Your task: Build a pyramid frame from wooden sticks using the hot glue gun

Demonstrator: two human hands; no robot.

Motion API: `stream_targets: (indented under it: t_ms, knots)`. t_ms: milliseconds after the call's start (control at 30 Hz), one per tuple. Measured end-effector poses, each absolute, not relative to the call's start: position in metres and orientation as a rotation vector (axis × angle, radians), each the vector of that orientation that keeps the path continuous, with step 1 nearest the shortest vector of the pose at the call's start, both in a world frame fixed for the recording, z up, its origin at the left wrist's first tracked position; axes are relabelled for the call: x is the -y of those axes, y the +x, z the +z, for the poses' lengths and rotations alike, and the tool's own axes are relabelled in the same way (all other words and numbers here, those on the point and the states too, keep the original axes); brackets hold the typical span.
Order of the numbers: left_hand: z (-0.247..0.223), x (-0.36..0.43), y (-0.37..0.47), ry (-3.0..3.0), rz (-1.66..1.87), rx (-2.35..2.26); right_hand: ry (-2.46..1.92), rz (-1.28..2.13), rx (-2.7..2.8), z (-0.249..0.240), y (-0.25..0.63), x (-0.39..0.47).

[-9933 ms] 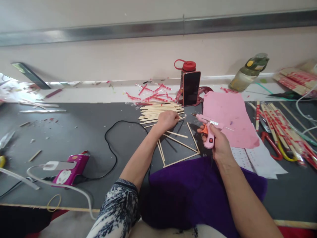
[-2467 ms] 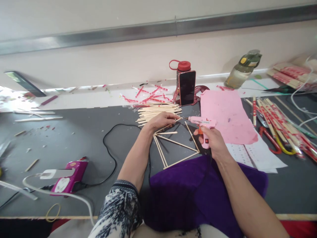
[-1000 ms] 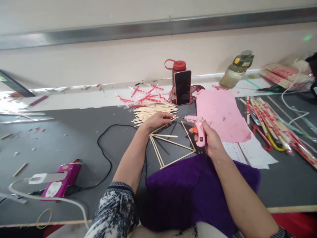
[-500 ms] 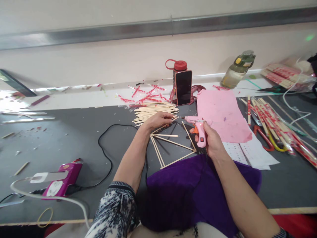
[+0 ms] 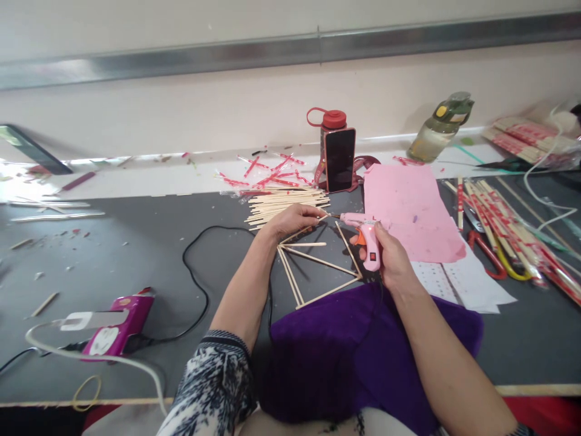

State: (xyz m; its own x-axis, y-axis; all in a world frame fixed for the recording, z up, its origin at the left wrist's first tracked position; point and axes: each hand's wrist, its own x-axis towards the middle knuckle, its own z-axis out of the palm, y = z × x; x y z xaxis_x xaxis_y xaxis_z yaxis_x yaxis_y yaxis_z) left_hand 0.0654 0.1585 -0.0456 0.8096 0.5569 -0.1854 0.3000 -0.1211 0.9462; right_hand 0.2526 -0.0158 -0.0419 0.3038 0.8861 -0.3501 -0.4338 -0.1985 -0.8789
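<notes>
The left hand (image 5: 294, 219) pinches a wooden stick (image 5: 296, 234) near its free end; the right hand (image 5: 391, 254) grips a pink glue gun (image 5: 372, 249), nozzle just beside that end. Below, a stick frame (image 5: 320, 260) lies between the forearms, its near edge bordering purple cloth (image 5: 327, 345). A stick pile (image 5: 285, 204) bounds the far side, while grey tabletop (image 5: 149, 248) extends left past a black cord (image 5: 183, 257).

On the table (image 5: 154, 242), a stick frame (image 5: 321, 260) is laid. Behind it, sticks (image 5: 290, 203) are piled and, farther back, a phone (image 5: 340, 160) is propped. Before it, a cloth (image 5: 327, 357) is draped; well left, a power strip (image 5: 118, 324) is set; to its right, paper (image 5: 399, 194) and scissors (image 5: 494, 255) are laid.
</notes>
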Motion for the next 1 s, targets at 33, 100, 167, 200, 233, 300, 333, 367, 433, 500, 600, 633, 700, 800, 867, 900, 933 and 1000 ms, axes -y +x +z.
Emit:
stream_targets:
  t_ms: [33,100,167,200,233,300,333,367,433,500,600,633,700,800,867,900,933,1000]
  knots:
    - [-0.0453,-0.1584,0.0654,1.719,0.251,-0.665,-1.265,1.281,0.491,-0.0426,0.253,0.0156]
    - [-0.0448,-0.158,0.0657,1.72,0.251,-0.661,-1.277,1.278,0.5,-0.0443,0.2538,0.015]
    - [-0.0445,-0.1578,0.066,1.724,0.251,-0.668,-1.285,1.273,0.505,-0.0458,0.2547,0.0143]
    - [-0.0444,-0.1578,0.0661,1.724,0.248,-0.673,-1.289,1.27,0.507,-0.0463,0.255,0.014]
    - [-0.0442,-0.1578,0.0661,1.723,0.241,-0.677,-1.295,1.268,0.512,-0.0466,0.2553,0.0138]
    - [-0.0436,-0.158,0.066,1.725,0.224,-0.683,-1.311,1.263,0.519,-0.0468,0.2556,0.0137]
    - [-0.0433,-0.1581,0.0659,1.728,0.215,-0.688,-1.318,1.259,0.52,-0.0466,0.2557,0.0138]
    - [-0.0431,-0.1583,0.0658,1.731,0.21,-0.694,-1.322,1.254,0.519,-0.0465,0.2557,0.0138]
    - [-0.0428,-0.1585,0.0658,1.741,0.209,-0.71,-1.329,1.244,0.514,-0.0461,0.2555,0.0137]
    - [-0.0429,-0.1584,0.066,1.748,0.219,-0.727,-1.341,1.234,0.517,-0.0461,0.2555,0.0133]
    - [-0.0432,-0.1577,0.066,1.751,0.228,-0.737,-1.367,1.208,0.542,-0.047,0.2559,0.0125]
    - [-0.0433,-0.1574,0.0659,1.751,0.23,-0.736,-1.372,1.197,0.549,-0.0473,0.2561,0.0123]
    - [-0.0434,-0.1569,0.0656,1.755,0.232,-0.73,-1.38,1.177,0.558,-0.0479,0.2563,0.0124]
    - [-0.0433,-0.1569,0.0654,1.748,0.225,-0.719,-1.394,1.171,0.575,-0.0472,0.256,0.0131]
    - [-0.0433,-0.157,0.0658,1.732,0.214,-0.71,-1.411,1.175,0.577,-0.046,0.2554,0.0135]
    - [-0.0432,-0.1571,0.0661,1.726,0.211,-0.707,-1.417,1.174,0.573,-0.0454,0.255,0.0137]
    - [-0.0432,-0.1571,0.0664,1.723,0.208,-0.705,-1.42,1.171,0.567,-0.0449,0.2546,0.0137]
    - [-0.0428,-0.157,0.0668,1.725,0.208,-0.704,-1.41,1.158,0.56,-0.0444,0.254,0.0134]
